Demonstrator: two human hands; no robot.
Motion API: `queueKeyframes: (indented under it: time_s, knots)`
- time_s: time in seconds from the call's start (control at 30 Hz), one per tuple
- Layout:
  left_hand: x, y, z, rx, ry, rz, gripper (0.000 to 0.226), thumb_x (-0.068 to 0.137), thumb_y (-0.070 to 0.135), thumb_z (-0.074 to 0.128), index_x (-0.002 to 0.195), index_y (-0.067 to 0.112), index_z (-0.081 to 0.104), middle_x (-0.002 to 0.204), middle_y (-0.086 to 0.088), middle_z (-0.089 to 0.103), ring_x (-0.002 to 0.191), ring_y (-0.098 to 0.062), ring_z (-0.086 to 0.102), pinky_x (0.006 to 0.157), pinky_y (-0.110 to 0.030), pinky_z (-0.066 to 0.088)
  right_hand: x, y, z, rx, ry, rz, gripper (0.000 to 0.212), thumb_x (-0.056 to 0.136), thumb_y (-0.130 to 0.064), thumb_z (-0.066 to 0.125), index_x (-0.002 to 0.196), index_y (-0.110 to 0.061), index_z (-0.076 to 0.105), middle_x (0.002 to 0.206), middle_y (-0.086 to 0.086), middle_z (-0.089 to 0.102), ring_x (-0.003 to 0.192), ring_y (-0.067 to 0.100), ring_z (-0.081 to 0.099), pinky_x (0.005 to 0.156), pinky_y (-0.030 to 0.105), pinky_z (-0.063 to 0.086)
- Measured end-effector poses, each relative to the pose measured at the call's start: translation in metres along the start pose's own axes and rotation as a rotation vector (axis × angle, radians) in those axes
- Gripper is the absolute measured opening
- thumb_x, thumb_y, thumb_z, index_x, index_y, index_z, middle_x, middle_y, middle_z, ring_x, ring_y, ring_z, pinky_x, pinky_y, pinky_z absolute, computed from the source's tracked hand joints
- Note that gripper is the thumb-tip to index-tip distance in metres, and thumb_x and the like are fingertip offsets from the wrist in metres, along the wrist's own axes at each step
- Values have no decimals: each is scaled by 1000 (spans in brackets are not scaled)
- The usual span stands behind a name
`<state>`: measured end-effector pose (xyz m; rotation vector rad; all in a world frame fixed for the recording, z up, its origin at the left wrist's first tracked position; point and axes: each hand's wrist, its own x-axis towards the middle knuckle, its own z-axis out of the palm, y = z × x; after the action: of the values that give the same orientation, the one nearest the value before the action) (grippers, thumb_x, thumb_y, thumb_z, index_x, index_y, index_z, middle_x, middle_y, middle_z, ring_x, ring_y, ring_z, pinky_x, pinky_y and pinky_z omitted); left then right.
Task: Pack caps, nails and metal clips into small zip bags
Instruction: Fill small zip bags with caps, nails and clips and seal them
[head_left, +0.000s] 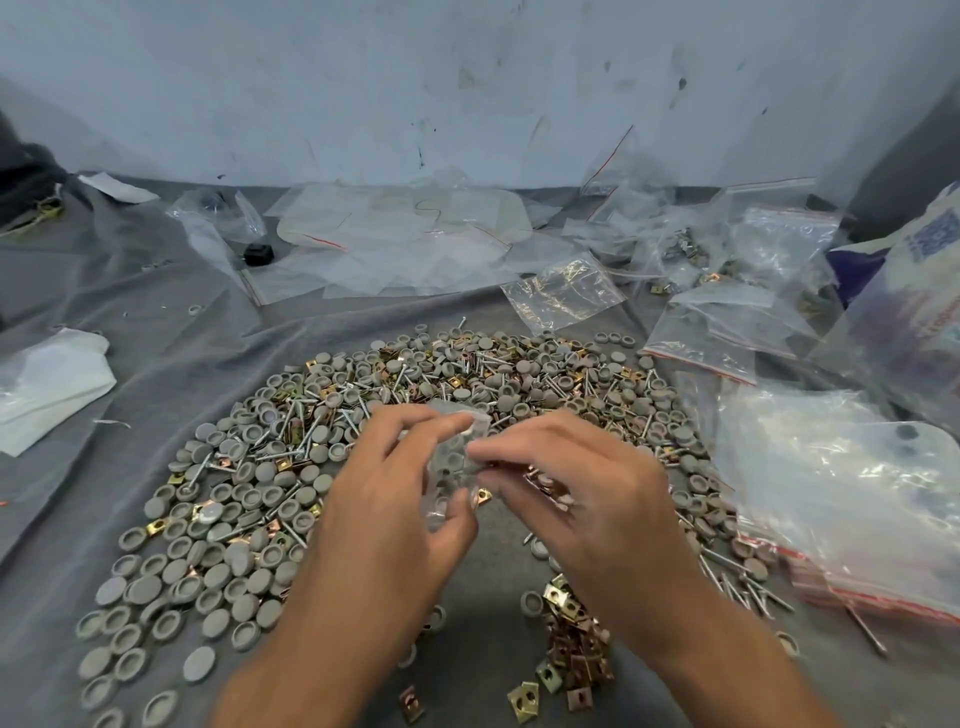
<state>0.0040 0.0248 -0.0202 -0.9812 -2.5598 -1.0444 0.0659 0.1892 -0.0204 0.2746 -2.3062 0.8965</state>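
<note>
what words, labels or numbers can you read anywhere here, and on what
None can be read.
The printed sack at the right edge carries blue print, but it is too blurred to make out.
The zip bags, the grey caps and the metal clips show no lettering.

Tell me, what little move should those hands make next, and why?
Probably press the small clear bag shut along its top. Both hands already pinch it: the left hand holds its lower edge, the right hand its upper side, and grey caps show inside. Whether nails and clips are in too, I cannot tell; if not, take some from the pile first.
</note>
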Motion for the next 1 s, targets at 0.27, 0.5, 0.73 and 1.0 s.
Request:
queueKeyframes:
  time_s: [0.27,0.5,0.73,1.0]
  knots:
    - [0,-2,2,-16,-12,4,53,76,21,71,128,25,61,115,19,48,89,11,50,89,1,32,3,-4,10,3,240,54,17,88,-18,80,103,-17,71,96,-13,69,90,0,65,76,11,49]
    - [0,-1,2,-36,12,24,53,74,16,71,126,24,63,114,18,50,95,12,50,93,-1,32,0,-2,25,-211,185,-68,11,90,-23,79,97,-15,75,93,-10,74,84,13,60,72,31,52]
    - [-1,-5,-2,-10,31,-21,53,78,18,75,128,28,62,114,19,48,91,11,50,85,3,33,10,22,4,-127,263,203,9,94,-33,68,102,-31,67,96,-21,65,88,-1,61,78,18,51]
    - [-2,-3,-3,4,22,-30,52,79,21,73,129,29,61,112,23,46,92,13,49,85,3,32,13,85,-1,-438,-194,573,42,102,-21,58,143,-29,55,142,-3,59,136,19,45,114,37,34]
